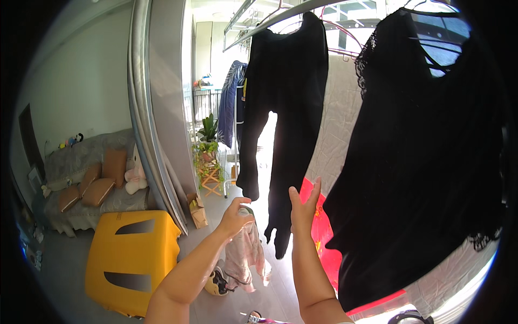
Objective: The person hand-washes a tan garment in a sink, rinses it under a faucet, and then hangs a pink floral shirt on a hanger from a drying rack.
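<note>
My left hand (238, 218) is closed on a pale pink garment (247, 255), which hangs down from it with a dark green edge at the top. My right hand (304, 205) is raised with its thumb and fingers apart and holds nothing visible; it is in front of the gap between two hanging dark garments. Black trousers (295, 81) hang from the metal drying rail (279, 21), just above and between my hands. At the right, near my right forearm, a large black top with lace trim (417, 154) hangs on a hanger.
A yellow covered box-like object (131, 259) stands at the lower left. A white helmet (217, 282) lies on the floor below the pink garment. Grey curtains (141, 101), a plant (208, 127) and a sofa with brown cushions (115, 166) are farther back. Red fabric (323, 231) hangs at the right.
</note>
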Tool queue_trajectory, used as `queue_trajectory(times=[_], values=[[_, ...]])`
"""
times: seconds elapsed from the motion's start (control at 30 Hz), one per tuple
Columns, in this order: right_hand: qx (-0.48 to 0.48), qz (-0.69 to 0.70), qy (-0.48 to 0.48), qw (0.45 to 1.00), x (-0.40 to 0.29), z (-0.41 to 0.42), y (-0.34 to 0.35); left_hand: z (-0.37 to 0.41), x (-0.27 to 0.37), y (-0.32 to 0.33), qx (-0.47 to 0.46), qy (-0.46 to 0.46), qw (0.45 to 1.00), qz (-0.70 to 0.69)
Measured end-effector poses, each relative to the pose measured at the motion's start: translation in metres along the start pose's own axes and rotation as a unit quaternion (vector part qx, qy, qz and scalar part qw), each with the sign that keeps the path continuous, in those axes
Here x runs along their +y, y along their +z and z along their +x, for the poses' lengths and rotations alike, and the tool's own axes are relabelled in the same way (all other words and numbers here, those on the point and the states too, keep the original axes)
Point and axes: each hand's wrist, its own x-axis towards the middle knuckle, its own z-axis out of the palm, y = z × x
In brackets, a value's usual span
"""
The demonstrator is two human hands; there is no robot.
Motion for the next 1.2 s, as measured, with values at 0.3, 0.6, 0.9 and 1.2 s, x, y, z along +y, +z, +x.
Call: queue_trajectory(times=[0.3, 0.6, 0.9, 1.2], values=[[-0.1, 0.072, -0.092, 0.988, 0.013, 0.052, 0.066, 0.095, 0.042, -0.012, -0.025, 0.034, 0.999, 0.027], [-0.219, 0.108, 0.0, 0.97, 0.014, 0.079, 0.088, 0.179, 0.06, -0.022, -0.091, 0.159, 0.983, 0.021], [-0.068, 0.076, -0.006, 0.995, 0.016, 0.082, 0.099, 0.215, 0.062, -0.006, -0.12, 0.206, 0.971, 0.034], [-0.042, -0.363, -0.445, 0.817, -0.042, 0.102, 0.093, 0.246, 0.04, 0.029, -0.282, 0.266, 0.92, -0.062]])
